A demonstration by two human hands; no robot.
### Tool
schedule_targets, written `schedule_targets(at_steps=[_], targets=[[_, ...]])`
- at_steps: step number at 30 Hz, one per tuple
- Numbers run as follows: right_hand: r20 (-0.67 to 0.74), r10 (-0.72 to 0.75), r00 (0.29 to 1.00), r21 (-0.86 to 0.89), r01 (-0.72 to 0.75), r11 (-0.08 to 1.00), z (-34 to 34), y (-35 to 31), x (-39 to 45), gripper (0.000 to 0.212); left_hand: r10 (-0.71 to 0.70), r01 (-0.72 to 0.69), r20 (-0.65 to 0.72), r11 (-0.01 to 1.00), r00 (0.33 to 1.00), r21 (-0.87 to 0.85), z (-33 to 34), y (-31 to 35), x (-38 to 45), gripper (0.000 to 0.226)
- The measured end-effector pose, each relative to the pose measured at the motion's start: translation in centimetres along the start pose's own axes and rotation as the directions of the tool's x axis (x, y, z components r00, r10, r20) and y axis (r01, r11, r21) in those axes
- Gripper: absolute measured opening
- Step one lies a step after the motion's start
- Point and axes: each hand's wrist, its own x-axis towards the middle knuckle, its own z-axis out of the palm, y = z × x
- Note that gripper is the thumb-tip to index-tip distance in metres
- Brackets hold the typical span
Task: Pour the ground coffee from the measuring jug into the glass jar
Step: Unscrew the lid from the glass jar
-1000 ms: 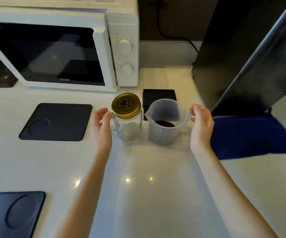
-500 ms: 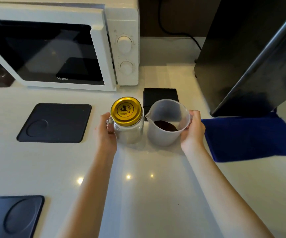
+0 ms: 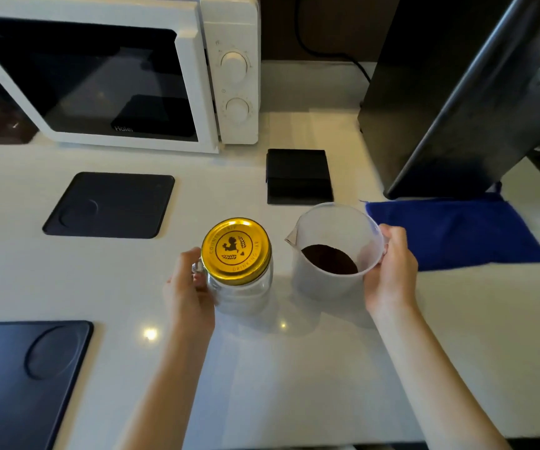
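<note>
L hand (image 3: 188, 292) grips clear glass jar (image 3: 244, 289), gold lid (image 3: 235, 250) on; R hand (image 3: 390, 274) holds translucent plastic jug (image 3: 330, 254) w/ coffee (image 3: 328, 263). White counter (image 3: 294, 368) bare btwn forearms.

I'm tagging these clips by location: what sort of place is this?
Most likely a kitchen or coffee corner: a white microwave stands at the back of a pale countertop, and ground coffee sits in a measuring jug beside a lidded glass jar.

The glass jar (image 3: 241, 284) stands upright at centre frame — clear, handled, its gold lid (image 3: 235, 250) still on. Just right of it, apart, sits the translucent measuring jug (image 3: 333, 251) — spout toward the jar, dark ground coffee (image 3: 328, 258) covering its bottom.
</note>
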Motion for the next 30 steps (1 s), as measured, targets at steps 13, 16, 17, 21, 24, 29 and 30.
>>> schedule_targets(at_steps=[13,16,17,21,24,29,30], targets=[[-0.105,0.075,0.992,0.028,-0.072,0.997,-2.6,2.8,-4.2,0.016,-0.019,0.016,0.046,0.997,0.999,0.07,-2.7,-1.1,-2.2,0.026],[-0.112,0.069,0.991,0.028,-0.067,0.997,-2.5,3.2,-4.3,0.016,-0.015,0.012,0.051,0.998,0.999,0.054,-2.8,-1.2,-2.2,0.023],[-0.11,0.065,0.992,0.023,-0.063,0.998,-2.5,3.4,-4.3,0.017,-0.011,0.008,0.056,0.999,0.998,0.052,-2.8,-1.2,-2.1,0.025],[-0.088,0.042,0.995,0.005,-0.042,0.999,-2.9,3.6,-3.9,0.022,0.011,-0.013,0.067,0.999,0.998,0.03,-2.7,-1.6,-2.1,0.034],[-0.058,0.029,0.998,-0.004,-0.029,1.0,-3.3,4.0,-3.6,0.022,0.031,-0.029,0.088,0.999,0.996,-0.021,-2.7,-1.6,-2.3,0.047],[0.057,-0.203,0.977,-0.192,0.211,0.959,-4.5,3.9,-2.9,0.025,0.077,-0.081,0.08,0.996,0.994,0.046,-3.3,-1.8,-1.9,0.041],[0.104,-0.262,0.959,-0.255,0.281,0.925,-4.7,3.5,-2.9,0.023,0.101,-0.109,0.093,0.991,0.991,0.084,-3.5,-1.8,-2.1,0.044]])
